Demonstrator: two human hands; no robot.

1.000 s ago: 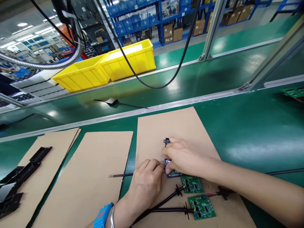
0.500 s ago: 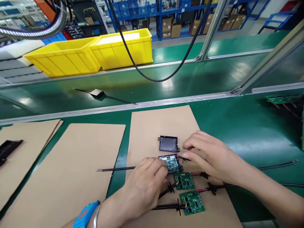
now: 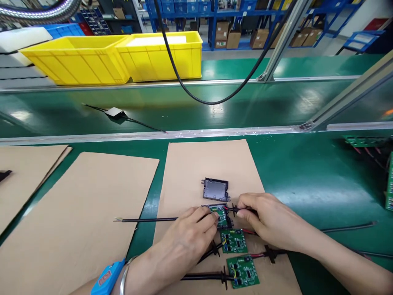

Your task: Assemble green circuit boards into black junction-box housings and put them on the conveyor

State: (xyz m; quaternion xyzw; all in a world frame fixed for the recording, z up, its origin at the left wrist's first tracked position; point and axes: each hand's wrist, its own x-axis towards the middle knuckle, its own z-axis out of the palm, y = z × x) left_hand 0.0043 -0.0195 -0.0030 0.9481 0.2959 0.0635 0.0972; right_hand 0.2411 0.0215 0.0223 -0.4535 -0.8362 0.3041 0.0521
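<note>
A green circuit board (image 3: 220, 214) sits in a black plastic case on the cardboard sheet (image 3: 211, 159). My left hand (image 3: 192, 235) is closed at its left side, fingertips on the board; a black cable (image 3: 147, 220) runs out leftward from beneath that hand. To the right, my right hand (image 3: 267, 215) pinches the black cable (image 3: 236, 209) joined to the board by red wire. Just behind lies an empty black case half (image 3: 215, 189). Nearer to me are two more wired boards, one circuit board (image 3: 235, 241) and a lower circuit board (image 3: 243, 272).
More cardboard (image 3: 92, 205) covers the green bench on the left. Yellow bins (image 3: 82, 61) stand behind the metal rail (image 3: 196, 134). A black cable loop (image 3: 211, 102) hangs overhead. A wired pouch-like piece (image 3: 115, 114) lies beyond the rail. Green boards (image 3: 365, 141) sit far right.
My right hand has come down and closed on the cable beside the board. My left hand stays at the cased board. The view has shifted slightly.
</note>
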